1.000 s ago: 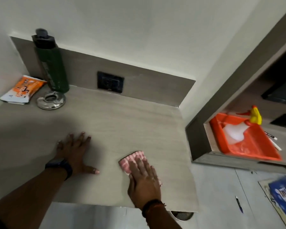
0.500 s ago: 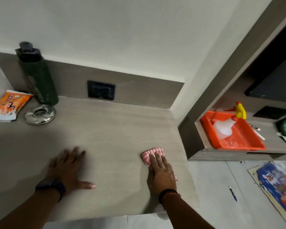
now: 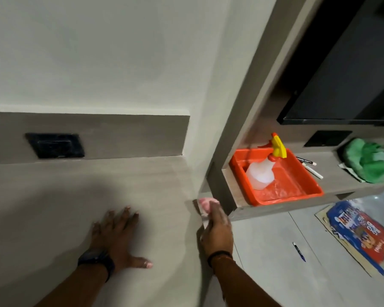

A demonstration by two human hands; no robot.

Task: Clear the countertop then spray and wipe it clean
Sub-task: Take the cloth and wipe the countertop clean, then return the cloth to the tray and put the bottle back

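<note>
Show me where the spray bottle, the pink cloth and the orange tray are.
spray bottle [image 3: 260,173]: head view, on its translucent white body.
pink cloth [image 3: 204,204]: head view, on the bunched part showing beyond the right hand's fingers.
orange tray [image 3: 306,173]: head view, on its right wall.

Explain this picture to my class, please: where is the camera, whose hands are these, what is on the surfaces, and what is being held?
There is no machine here. A person wears one wide-angle camera on the head, looking forward and down, so you see their own two bare hands from above.

The left hand lies flat, fingers spread, on the grey countertop. It holds nothing. The right hand is at the countertop's right edge, pressing a pink cloth that shows past the fingertips.

To the right is a lower shelf. On it sits an orange tray with a spray bottle lying in it, some markers beside the tray, and a green cloth. On the floor lie a colourful packet and a pen. A black socket plate is set in the wall strip behind the countertop.
</note>
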